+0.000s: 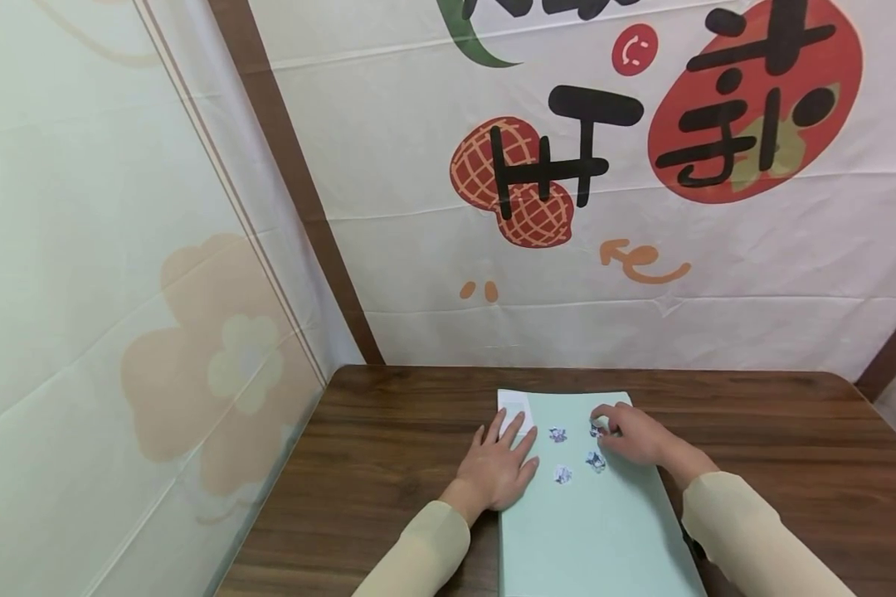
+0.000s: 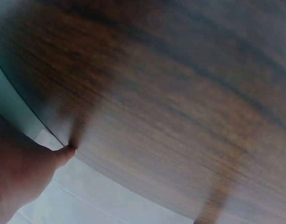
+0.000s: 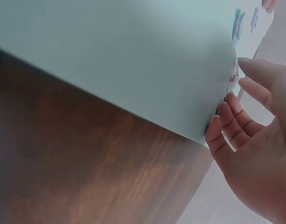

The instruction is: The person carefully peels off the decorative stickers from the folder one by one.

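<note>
A pale green board (image 1: 567,531) lies on the table with several small, crumpled-looking purple-and-white paper pieces on it. My left hand (image 1: 495,471) rests on its left edge with fingers spread, fingertips over a white paper patch (image 1: 513,405) at the far left corner. Near the far right corner, my right hand (image 1: 635,435) has its thumb and index finger around one piece (image 1: 596,430), partly hidden by the fingers. Its other fingers curl by the board's edge in the right wrist view. Nearby lie the other pieces: one far left (image 1: 557,434), one near left (image 1: 562,474), one near right (image 1: 596,461).
The brown wooden table (image 1: 388,464) extends on both sides of the board. Behind it hangs a white printed cloth (image 1: 418,191), and another cloth (image 1: 75,332) with a flower print hangs along the left.
</note>
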The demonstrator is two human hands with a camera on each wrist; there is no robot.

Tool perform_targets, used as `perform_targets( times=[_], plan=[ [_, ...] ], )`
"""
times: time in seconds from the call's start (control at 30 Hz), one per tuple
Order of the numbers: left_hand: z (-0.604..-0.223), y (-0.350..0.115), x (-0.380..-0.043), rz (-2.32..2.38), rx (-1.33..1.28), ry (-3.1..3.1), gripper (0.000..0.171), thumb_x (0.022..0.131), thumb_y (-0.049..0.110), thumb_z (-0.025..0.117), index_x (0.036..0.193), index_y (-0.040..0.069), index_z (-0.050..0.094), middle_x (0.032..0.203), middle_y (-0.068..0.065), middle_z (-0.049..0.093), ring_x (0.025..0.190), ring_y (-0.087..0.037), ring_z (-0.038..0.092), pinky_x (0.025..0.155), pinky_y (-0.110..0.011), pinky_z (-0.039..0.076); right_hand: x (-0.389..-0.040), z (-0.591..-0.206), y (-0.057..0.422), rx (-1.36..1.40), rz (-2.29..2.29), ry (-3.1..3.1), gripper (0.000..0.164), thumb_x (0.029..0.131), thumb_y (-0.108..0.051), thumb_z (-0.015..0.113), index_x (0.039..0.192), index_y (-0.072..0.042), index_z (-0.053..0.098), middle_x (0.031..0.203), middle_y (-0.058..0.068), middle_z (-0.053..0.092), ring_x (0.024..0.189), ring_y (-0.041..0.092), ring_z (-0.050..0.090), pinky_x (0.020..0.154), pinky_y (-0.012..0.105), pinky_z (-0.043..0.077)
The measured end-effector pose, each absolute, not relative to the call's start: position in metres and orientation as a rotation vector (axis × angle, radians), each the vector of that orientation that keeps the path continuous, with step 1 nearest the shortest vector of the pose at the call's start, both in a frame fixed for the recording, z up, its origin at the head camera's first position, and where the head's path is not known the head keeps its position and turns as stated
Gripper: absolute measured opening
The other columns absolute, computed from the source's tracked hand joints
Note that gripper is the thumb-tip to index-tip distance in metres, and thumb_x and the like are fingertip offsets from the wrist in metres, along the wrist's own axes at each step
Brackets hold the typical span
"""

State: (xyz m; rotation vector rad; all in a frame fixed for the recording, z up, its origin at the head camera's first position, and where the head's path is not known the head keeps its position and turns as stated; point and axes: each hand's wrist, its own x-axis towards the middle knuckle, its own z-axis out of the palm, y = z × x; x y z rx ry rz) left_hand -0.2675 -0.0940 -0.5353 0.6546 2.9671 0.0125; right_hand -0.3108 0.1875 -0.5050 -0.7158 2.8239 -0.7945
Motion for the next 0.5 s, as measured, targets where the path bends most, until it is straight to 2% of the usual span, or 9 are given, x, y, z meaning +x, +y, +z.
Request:
perform_targets(
  times=[0.2,0.5],
  plan=[
    [-0.535,-0.093,-0.270,-0.003,0.654,2.970,0.062,0.108,0.059,0.015,0.164,0.035,0.023,0.173,0.007,0.007,0.159,-0.026,-0.002,0.122,-0.057,0.023,-0.323,-0.505,0.185,-0.747,-0.846,2.745,0.031,0.095,-0.007,0.068,0.126,-0.003,0.063,0.077,0.001,0.052,0.068,0.015,0.045,0.063,0.030,0.039],
    [-0.534,-0.091,-0.275,-0.008,0.645,2.981,0.062,0.107,0.060,0.014,0.163,0.035,0.024,0.173,0.007,0.009,0.159,-0.025,0.000,0.121,-0.056,0.025,-0.336,-0.501,0.183,-0.678,-0.881,2.693,0.017,0.096,-0.003,0.063,0.113,-0.005,0.063,0.073,0.002,0.050,0.064,0.016,0.045,0.060,0.032,0.037]
  ],
)
